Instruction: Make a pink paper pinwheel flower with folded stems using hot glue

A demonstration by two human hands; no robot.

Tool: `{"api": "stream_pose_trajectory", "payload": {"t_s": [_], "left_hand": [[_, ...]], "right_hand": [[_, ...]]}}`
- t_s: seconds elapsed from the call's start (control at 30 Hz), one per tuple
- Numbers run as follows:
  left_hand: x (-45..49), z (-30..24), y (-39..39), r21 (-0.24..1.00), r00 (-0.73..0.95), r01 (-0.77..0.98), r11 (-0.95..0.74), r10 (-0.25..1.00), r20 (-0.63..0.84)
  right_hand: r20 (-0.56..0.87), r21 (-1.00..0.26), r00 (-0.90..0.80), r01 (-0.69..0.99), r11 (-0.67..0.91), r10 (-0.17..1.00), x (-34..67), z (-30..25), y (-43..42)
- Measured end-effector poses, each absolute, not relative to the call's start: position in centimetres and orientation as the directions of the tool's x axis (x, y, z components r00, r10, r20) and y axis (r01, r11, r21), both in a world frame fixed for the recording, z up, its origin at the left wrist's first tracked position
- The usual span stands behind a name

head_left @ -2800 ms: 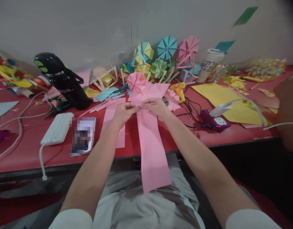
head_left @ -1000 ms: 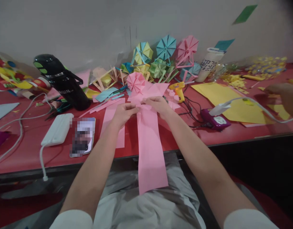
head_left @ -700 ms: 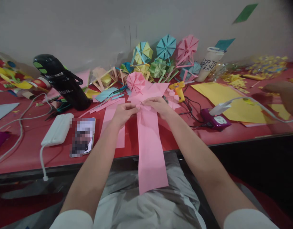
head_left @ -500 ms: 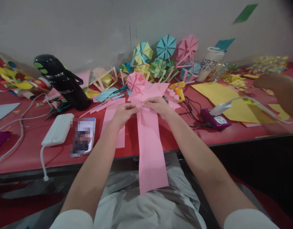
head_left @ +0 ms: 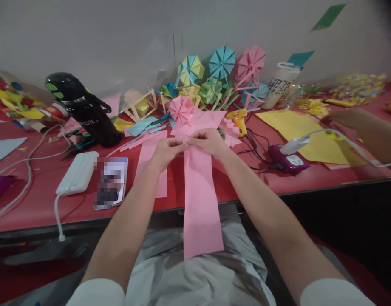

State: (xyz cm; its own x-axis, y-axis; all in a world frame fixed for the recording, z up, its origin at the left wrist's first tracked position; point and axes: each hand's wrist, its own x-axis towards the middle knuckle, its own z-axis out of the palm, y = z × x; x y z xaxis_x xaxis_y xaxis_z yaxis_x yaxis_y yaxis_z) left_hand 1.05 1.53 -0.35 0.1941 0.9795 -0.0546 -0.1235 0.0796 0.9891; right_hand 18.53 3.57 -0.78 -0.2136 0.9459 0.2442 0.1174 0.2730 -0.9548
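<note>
A long pink paper strip (head_left: pixel 202 204) runs from my fingers down over the table's front edge onto my lap. Its far end is pinched at the left corner by my left hand (head_left: pixel 166 154), fingers closed. My right hand (head_left: pixel 206 142) also pinches that end, its fingertips close beside the left ones; the exact fold between them is hidden. Just beyond my hands lies a pink folded paper wheel (head_left: pixel 182 110) on more pink paper (head_left: pixel 208 120). Another flat pink sheet (head_left: pixel 160 178) rests under and beside my left hand.
Several folded paper wheels (head_left: pixel 222 63) lean along the wall. A yellow glue gun (head_left: pixel 239 121) and a purple power adapter (head_left: pixel 288 162) with cables sit at right, by yellow sheets (head_left: pixel 323 140) and another person's arm (head_left: pixel 361 131). Leftward are a black bottle (head_left: pixel 87 112), power bank (head_left: pixel 78 173) and phone (head_left: pixel 111 182).
My fingertips have shifted slightly at the pinched end, the right ones moving a little left. The strip's lower end swings slightly left. The other person's arm at right has moved.
</note>
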Motion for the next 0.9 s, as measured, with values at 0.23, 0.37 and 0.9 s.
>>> {"api": "stream_pose_trajectory", "payload": {"t_s": [0.23,0.37,0.9], "left_hand": [[1.3,-0.7,1.4,0.990,0.218,-0.095,0.104,0.973,-0.081],[1.4,-1.0,1.4,0.990,0.238,-0.066,0.121,0.966,-0.103],[1.3,-1.0,1.4,0.992,0.258,0.078,-0.096,0.963,0.073]], "right_hand": [[0.292,-0.947,-0.086,0.112,0.301,0.952,18.8,-0.5,4.0],[0.295,-0.948,0.027,0.130,0.289,0.955,19.3,-0.3,4.3],[0.273,-0.956,0.126,0.150,0.254,0.954,20.2,-0.7,4.9]]}}
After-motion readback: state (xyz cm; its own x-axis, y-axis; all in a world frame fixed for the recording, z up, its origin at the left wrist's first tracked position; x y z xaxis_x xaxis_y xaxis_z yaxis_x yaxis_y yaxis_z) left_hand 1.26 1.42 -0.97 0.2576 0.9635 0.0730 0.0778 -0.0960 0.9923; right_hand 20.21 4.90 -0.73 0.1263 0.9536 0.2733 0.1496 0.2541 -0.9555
